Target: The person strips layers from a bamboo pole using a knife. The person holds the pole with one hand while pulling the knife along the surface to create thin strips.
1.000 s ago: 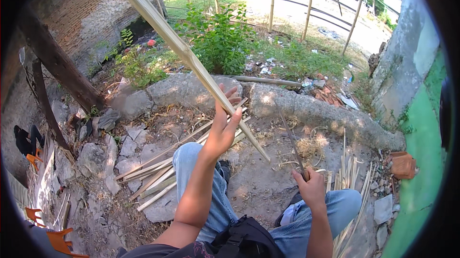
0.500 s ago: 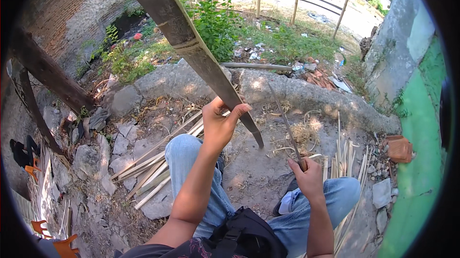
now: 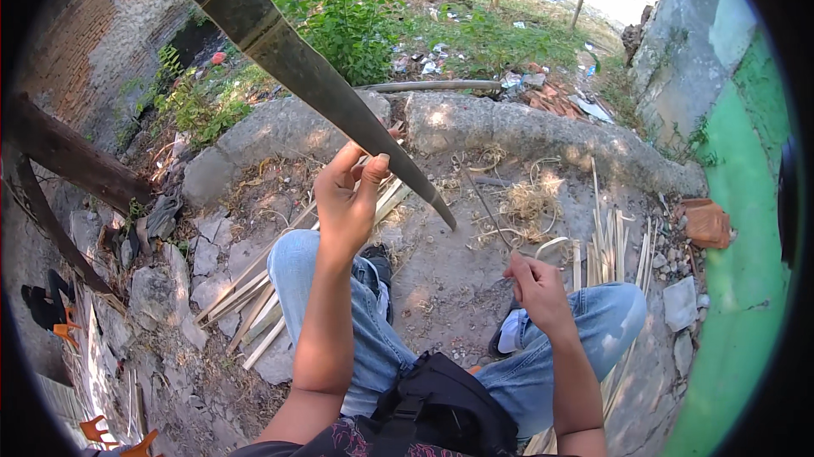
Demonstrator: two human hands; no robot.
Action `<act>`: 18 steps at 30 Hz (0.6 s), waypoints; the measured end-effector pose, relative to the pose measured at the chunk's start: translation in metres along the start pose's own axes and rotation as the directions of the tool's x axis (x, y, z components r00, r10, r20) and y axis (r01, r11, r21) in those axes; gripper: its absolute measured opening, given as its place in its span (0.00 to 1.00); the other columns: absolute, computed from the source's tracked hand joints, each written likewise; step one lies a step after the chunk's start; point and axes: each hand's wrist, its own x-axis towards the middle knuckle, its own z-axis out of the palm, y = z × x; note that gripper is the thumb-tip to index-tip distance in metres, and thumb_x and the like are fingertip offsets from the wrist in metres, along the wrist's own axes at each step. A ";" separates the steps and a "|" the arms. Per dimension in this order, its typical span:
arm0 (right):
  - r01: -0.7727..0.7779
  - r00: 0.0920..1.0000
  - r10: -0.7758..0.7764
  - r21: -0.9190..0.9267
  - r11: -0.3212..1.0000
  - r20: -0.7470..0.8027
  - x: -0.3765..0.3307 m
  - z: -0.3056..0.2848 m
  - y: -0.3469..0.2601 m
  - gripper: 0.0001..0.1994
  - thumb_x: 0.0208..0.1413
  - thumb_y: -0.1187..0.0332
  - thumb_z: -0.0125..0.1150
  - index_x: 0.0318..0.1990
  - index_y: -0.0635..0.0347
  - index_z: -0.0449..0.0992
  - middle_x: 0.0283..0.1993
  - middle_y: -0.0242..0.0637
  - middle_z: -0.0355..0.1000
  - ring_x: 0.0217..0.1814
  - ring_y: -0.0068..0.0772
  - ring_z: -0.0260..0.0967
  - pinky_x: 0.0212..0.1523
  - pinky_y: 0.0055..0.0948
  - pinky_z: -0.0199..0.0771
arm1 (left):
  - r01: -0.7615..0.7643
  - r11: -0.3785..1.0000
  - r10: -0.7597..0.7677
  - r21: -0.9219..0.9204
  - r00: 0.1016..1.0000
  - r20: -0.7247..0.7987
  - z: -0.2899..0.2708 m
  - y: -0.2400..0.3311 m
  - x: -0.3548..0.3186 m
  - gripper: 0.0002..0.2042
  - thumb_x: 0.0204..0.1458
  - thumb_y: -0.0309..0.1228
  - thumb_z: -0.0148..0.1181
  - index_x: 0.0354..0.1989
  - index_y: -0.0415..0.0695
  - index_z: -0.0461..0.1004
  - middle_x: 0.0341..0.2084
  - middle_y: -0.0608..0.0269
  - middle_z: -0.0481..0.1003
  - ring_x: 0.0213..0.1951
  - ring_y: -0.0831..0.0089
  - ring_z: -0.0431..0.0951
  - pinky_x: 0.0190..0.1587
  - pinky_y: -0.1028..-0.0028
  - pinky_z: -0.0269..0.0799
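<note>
My left hand (image 3: 349,203) grips a long bamboo strip (image 3: 280,46) near its lower end. The strip runs from the top left down to a pointed tip above the ground, with its dark side facing me. My right hand (image 3: 536,286) rests over my right knee and is closed on the handle of a thin knife (image 3: 485,207), whose blade points up and left, apart from the strip. I sit with both knees in blue jeans (image 3: 298,266).
Pale bamboo slats (image 3: 254,309) lie on the ground left of my leg, and more slats (image 3: 606,249) stand by my right knee near curled shavings (image 3: 530,201). A concrete curb (image 3: 526,126) lies ahead, a green wall (image 3: 738,270) at the right, a dark post (image 3: 72,160) at the left.
The bamboo strip has turned from its pale face to its dark face and swung closer to my head. Both hands keep their hold; the right hand has barely moved.
</note>
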 end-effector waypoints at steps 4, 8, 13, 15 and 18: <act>-0.199 0.964 0.139 0.268 0.943 0.226 0.009 0.006 0.007 0.27 0.60 0.45 0.42 0.26 0.65 0.70 0.12 0.25 0.57 0.11 0.14 0.52 0.14 0.18 0.54 | -0.127 0.992 0.126 -0.017 0.990 -0.060 0.001 -0.005 0.000 0.18 0.49 0.26 0.61 0.48 0.37 0.68 0.45 0.55 0.71 0.43 0.72 0.73 0.45 0.74 0.69; -0.299 0.915 0.203 0.251 0.920 0.348 0.013 0.025 0.028 0.31 0.59 0.41 0.38 0.26 0.65 0.68 0.13 0.26 0.58 0.09 0.16 0.55 0.14 0.18 0.59 | -0.253 0.967 0.250 -0.040 0.966 -0.069 -0.001 -0.008 -0.001 0.12 0.48 0.26 0.62 0.37 0.41 0.64 0.36 0.58 0.68 0.42 0.69 0.71 0.47 0.69 0.67; -0.294 0.894 0.174 0.247 0.923 0.413 0.001 0.051 0.040 0.31 0.59 0.41 0.37 0.25 0.63 0.67 0.12 0.27 0.56 0.10 0.16 0.52 0.13 0.19 0.54 | -0.159 0.949 0.137 -0.273 0.986 -0.098 0.005 -0.001 -0.006 0.11 0.53 0.29 0.55 0.27 0.44 0.57 0.31 0.56 0.67 0.35 0.69 0.71 0.40 0.69 0.68; -0.248 0.909 0.139 0.242 0.938 0.393 -0.001 0.057 0.048 0.31 0.59 0.40 0.37 0.22 0.62 0.67 0.12 0.27 0.57 0.11 0.16 0.52 0.14 0.19 0.53 | -0.052 0.924 0.031 -0.378 0.998 -0.062 -0.002 -0.005 -0.008 0.12 0.58 0.38 0.48 0.27 0.47 0.57 0.21 0.63 0.62 0.26 0.74 0.63 0.31 0.73 0.60; -0.166 0.925 0.066 0.240 0.956 0.375 -0.005 0.059 0.045 0.33 0.59 0.40 0.37 0.18 0.62 0.66 0.11 0.29 0.58 0.12 0.20 0.54 0.16 0.24 0.54 | -0.083 0.885 0.068 -0.459 0.997 -0.048 -0.002 -0.014 -0.009 0.18 0.58 0.42 0.43 0.18 0.48 0.52 0.13 0.70 0.51 0.18 0.80 0.48 0.21 0.76 0.45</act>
